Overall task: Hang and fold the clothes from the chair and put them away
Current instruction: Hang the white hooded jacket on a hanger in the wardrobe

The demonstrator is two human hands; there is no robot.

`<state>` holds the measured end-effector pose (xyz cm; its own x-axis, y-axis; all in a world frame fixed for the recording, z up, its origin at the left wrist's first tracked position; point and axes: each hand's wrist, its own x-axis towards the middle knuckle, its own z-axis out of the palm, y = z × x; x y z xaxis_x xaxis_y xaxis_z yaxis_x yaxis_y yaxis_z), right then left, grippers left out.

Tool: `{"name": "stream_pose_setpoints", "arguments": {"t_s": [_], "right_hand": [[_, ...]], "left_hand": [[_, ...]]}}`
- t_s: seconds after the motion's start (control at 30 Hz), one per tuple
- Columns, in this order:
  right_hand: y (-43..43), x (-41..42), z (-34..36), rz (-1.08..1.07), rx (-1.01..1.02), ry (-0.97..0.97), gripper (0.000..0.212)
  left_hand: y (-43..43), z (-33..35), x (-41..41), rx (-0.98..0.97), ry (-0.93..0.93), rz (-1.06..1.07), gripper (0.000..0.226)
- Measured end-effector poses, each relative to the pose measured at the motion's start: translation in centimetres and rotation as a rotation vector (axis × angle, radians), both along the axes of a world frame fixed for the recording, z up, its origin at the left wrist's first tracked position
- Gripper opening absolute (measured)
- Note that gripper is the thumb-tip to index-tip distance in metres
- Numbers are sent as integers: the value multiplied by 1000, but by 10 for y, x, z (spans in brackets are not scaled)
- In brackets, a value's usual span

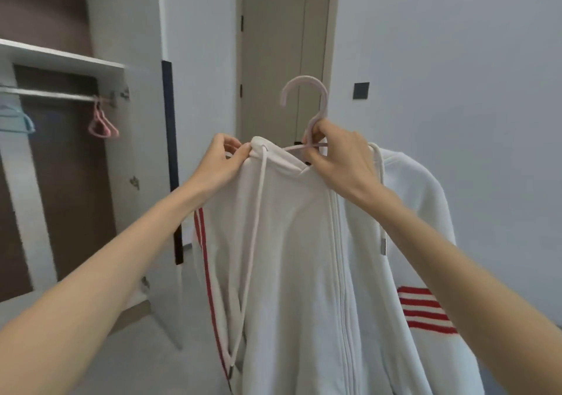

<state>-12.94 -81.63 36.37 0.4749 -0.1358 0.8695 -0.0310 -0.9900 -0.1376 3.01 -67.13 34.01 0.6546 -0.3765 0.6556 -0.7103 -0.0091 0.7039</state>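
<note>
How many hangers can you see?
3: a pale hanger gripped by the right hand, a pink hanger and a blue hanger on the wardrobe rail. More may hide off-frame.

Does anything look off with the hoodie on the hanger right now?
Yes. The hoodie sits lopsided: the side by the right hand drapes over the hanger, while the left hand pinches the other collar corner up. The left drawstring hangs far lower than the right drawstring.
</note>
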Motion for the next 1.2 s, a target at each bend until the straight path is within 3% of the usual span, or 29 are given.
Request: {"name": "stream_pose_setpoints", "arguments": {"t_s": [0.23,0.47,0.73,0.93,1.1,1.2], "right_hand": [[91,62,8,287,156,-15,4],[166,118,12,400,272,117,8],[227,164,-9,626,323,215,9],[260,191,-24,594,293,244,11],[255,215,-34,569,251,524,21],[248,228,-44,501,271,557,20]], "left_hand": [[143,13,20,277,-240,83,18],[241,2,48,195,-294,248,33],[315,-15,80,291,-435,485,24],[344,-28,88,185,-542,710,20],[359,-30,92,46,-493,811,23],[361,-39,94,22,-534,819,24]]}}
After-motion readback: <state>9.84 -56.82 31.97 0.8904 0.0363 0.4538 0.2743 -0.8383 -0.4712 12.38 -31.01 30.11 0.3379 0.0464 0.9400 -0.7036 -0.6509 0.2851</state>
